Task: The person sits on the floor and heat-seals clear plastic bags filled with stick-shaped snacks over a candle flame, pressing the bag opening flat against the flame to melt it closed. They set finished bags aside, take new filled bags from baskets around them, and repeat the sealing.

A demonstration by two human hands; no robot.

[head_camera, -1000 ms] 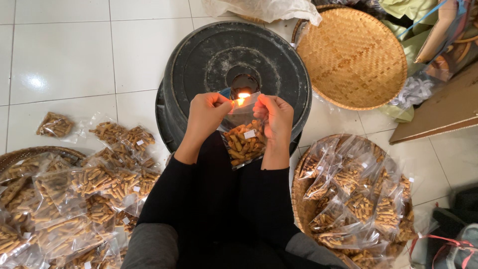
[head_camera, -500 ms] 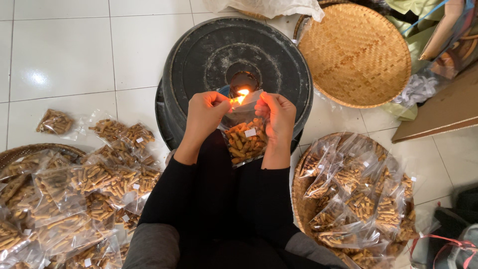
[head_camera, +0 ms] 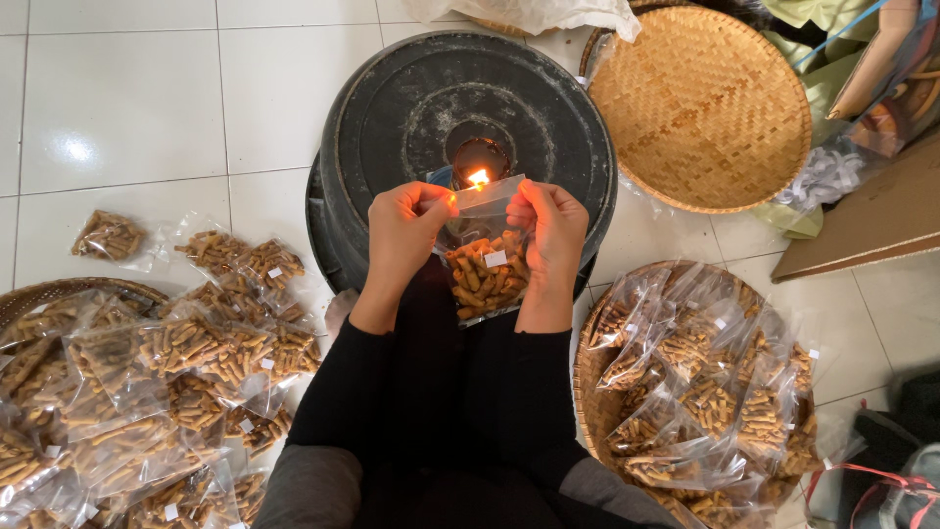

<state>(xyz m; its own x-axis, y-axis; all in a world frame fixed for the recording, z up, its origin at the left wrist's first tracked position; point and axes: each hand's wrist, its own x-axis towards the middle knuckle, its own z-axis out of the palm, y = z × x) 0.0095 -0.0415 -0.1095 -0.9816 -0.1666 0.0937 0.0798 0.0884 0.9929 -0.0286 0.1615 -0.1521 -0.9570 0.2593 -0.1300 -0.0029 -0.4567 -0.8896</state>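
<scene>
My left hand point(head_camera: 406, 230) and my right hand point(head_camera: 553, 225) pinch the two top corners of a small clear plastic bag point(head_camera: 487, 263) filled with brown stick snacks. The bag's top edge sits level with a small flame point(head_camera: 479, 178) that burns in the middle hollow of an upturned black tub point(head_camera: 392, 108). The bag hangs upright between both hands, over my black-clad legs.
Several filled snack bags point(head_camera: 196, 343) lie on the white tile floor and a woven tray point(head_camera: 59, 294) at the left. Another woven tray point(head_camera: 586, 367) at the right holds more bags. An empty woven tray point(head_camera: 705, 103) leans beyond the tub.
The hands and bag have shifted slightly, so the bag's top edge has slid along the flame. Nothing else moved.
</scene>
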